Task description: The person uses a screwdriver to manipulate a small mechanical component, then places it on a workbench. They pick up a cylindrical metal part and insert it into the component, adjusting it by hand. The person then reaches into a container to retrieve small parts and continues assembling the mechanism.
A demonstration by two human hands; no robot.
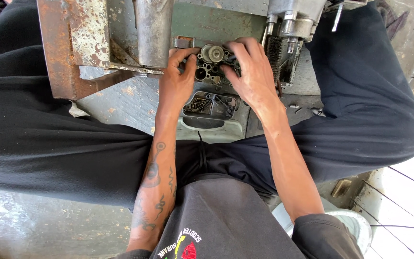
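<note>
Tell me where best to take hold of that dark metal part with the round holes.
Probably by its two outer ends, one from each side, as the left hand and right hand do on the metal part: its holed face points up, and the ends give fingers purchase.

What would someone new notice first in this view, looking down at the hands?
Both hands, the left hand and right hand, grip a small dark metal casting full of round holes at top centre. Just below it sits a grimy shallow metal tray of small parts. To the upper left, a large rusty, paint-flaked metal plate stands out against the person's black trousers.
</note>
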